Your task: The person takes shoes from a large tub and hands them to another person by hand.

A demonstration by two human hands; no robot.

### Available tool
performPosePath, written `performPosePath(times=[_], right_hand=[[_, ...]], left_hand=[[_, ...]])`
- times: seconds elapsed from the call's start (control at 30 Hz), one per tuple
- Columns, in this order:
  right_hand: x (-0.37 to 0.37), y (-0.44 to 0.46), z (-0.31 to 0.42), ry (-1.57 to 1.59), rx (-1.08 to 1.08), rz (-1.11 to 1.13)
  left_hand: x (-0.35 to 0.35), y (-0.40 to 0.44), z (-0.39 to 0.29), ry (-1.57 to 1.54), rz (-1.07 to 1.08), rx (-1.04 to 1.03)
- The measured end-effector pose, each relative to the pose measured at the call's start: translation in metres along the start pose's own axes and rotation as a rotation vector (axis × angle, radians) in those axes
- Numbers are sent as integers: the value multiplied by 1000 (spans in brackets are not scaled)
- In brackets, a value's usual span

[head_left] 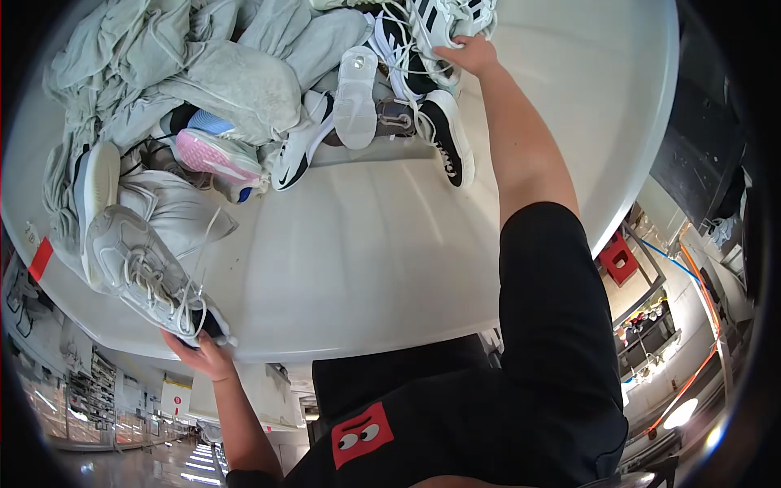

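Note:
At the table's left front edge, my left hand (203, 355) is closed on the heel end of a pale grey sneaker (142, 256) with loose white laces. A second shoe with a cream sole (99, 183) lies right behind that sneaker. My right hand (469, 55) reaches to the far side and grips a white sneaker with black stripes (433, 20), its fingers partly hidden by the shoe. Just below it, a black sneaker with a white sole (447, 138) lies on its side. White laces hang between these shoes.
A large white table (366, 268) with a raised rim carries a heap of grey cloth bags (236, 81). Among them lie a pink-soled shoe (218, 156), a white shoe with a black swoosh (305, 146) and a pale sole (356, 98). Red tape (40, 259) marks the left rim.

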State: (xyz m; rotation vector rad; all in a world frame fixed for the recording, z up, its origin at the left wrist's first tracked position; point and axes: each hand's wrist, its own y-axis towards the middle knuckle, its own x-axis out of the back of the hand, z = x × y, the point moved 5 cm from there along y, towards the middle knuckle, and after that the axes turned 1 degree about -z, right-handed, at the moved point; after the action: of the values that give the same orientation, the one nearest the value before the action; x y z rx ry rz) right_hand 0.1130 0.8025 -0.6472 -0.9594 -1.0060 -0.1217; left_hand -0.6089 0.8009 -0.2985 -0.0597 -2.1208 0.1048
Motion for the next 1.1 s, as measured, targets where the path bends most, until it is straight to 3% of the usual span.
performPosePath(times=[0.07,0.1,0.13,0.17,0.2,0.23,0.27,0.37,0.53,0.6,0.63,0.73,0.8,0.87,0.97,1.03,1.1], right_hand=[[12,-4,8,133,-2,100],[15,-17,16,166,18,30],[42,-62,50,311,57,82],[35,-82,56,313,121,33],[41,-114,65,205,40,76],[71,-168,86,231,21,249],[56,-193,69,244,26,196],[115,-365,72,468,170,332],[241,-625,-12,673,232,-85],[265,-718,-61,706,175,-318],[257,-757,-96,702,66,-605],[246,-849,-168,831,-280,-792],[208,-890,-226,777,-541,-952],[168,-932,-274,759,-845,-1055],[86,-977,-342,1276,-965,-930],[-1,-983,-387,1505,-1015,-1114],[-27,-1022,-394,1767,-1246,-829]], left_hand=[[-4,5,-10,-27,5,-19],[-4,6,-15,-8,2,-36],[-5,7,-19,-48,7,-11],[-3,7,-20,-5,8,-19],[-3,7,-22,32,8,-33],[-3,8,-29,21,-4,-35],[-2,9,-34,14,-8,-40],[2,7,-39,-7,-32,-72],[15,-8,-57,-12,-36,-30],[7,0,-26,-127,-18,-98],[4,1,-17,-173,-11,-78],[31,-5,-51,-265,198,123],[19,-8,-38,-222,260,115],[-15,-52,-71,-210,394,156],[-60,-133,-139,-191,596,157],[-85,-187,-180,-184,698,138],[-109,-239,-220,-181,769,119]])
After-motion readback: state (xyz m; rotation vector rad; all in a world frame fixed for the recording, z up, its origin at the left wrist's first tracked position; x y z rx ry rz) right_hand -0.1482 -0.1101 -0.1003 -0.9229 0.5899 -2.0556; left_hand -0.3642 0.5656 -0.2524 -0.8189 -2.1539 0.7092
